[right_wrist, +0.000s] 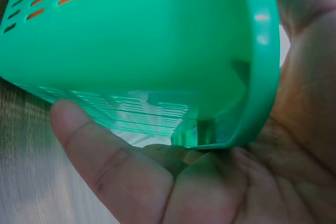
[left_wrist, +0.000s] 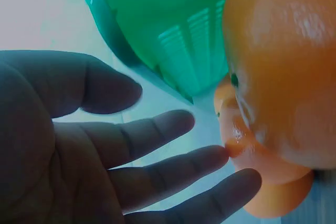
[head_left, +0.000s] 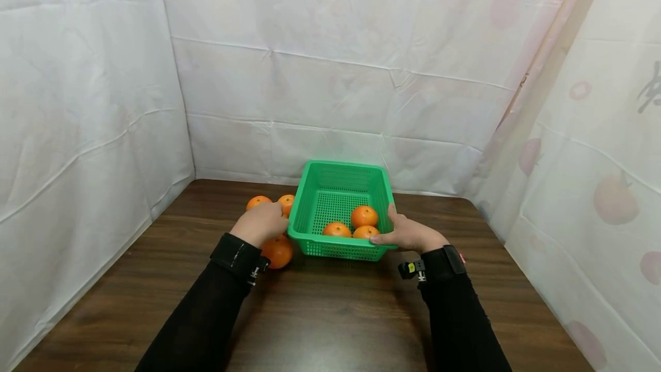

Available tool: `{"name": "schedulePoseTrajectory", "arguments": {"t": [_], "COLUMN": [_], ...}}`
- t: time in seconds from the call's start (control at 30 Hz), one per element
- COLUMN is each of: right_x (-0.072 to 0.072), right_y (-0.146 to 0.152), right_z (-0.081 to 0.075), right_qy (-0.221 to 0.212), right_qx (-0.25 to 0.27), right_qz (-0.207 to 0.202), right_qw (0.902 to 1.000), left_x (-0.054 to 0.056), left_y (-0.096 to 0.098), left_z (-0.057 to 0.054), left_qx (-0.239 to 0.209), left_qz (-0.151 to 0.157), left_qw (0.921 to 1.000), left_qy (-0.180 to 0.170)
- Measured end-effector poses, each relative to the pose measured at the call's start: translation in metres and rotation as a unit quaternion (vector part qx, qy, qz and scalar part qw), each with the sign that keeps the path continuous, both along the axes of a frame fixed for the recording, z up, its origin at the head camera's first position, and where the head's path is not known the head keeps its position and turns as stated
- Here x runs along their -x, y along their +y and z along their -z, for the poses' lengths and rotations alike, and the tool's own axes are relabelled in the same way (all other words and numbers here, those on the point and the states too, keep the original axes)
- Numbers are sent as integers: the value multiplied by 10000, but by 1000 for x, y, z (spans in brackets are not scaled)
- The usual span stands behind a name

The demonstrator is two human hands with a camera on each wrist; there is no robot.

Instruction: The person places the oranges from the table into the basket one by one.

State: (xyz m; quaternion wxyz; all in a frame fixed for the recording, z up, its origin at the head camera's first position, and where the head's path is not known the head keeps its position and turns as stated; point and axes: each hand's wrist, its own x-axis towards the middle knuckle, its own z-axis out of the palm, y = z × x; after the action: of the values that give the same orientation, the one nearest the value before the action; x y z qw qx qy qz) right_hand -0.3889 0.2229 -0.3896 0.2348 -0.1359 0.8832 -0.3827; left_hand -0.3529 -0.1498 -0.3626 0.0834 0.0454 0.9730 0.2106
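A green plastic basket [head_left: 338, 250] stands on the table, with three oranges [head_left: 364, 216] lying in its near right part. My right hand [head_left: 413, 233] grips the basket at its near right corner; the thumb lies over the rim, and the right wrist view shows fingers along the outer wall [right_wrist: 142, 51]. Left of the basket, my left hand [head_left: 260, 223] is over a group of several loose oranges [head_left: 277, 252], partly hiding them. In the left wrist view its fingers extend loosely near a large orange [left_wrist: 294, 66], with nothing in the palm.
The brown wooden table [head_left: 330, 314] carries the basket and fruit. White cloth [head_left: 330, 90] hangs close behind the table, and more sheets stand along its left and right sides. Both wrists wear black straps with small devices.
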Motion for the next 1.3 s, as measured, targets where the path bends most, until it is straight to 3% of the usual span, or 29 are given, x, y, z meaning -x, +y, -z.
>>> {"name": "schedulePoseTrajectory", "arguments": {"t": [0.27,0.47,0.83,1.3], "right_x": [2,1,-1,1], "right_y": [1,0,0,1], "right_z": [1,1,0,1], "right_qy": [104,104,127,85], "right_qx": [-126,-134,-210,-101], "right_qz": [13,-22,-33,-16], "right_qw": [9999,9999,9997,9999], "left_x": [-1,0,4,3], "left_y": [-5,-3,4,8], "left_z": [0,1,10,16], "left_qx": [243,302,824,407], "left_qz": [-136,-242,-14,148], "left_qw": [9993,9990,9963,9991], "left_qy": [243,238,245,7]}}
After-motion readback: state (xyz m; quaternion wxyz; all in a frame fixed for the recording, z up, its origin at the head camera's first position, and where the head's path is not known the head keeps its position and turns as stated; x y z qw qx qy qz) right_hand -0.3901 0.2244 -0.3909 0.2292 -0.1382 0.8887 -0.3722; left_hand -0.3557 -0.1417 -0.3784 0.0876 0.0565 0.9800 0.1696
